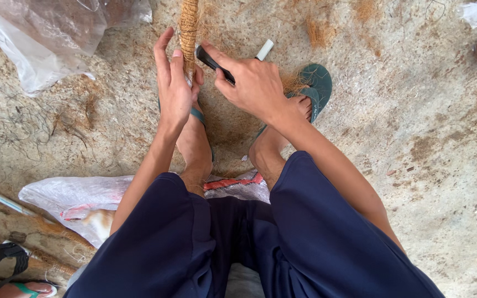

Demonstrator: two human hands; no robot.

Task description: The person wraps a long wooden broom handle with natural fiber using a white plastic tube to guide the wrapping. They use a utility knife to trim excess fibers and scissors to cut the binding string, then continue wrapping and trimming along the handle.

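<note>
Left hand (pixel 173 88) gripping coir rope (pixel 188 33), right hand (pixel 255 85) holding black tool (pixel 212 60)

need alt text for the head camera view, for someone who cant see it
Seen from above, a seated person's left hand steadies an upright coir-wrapped pole while the right hand holds a dark tool with a white end against it. Bare legs in navy shorts and green flip-flops rest on a fibre-strewn concrete floor.
</note>
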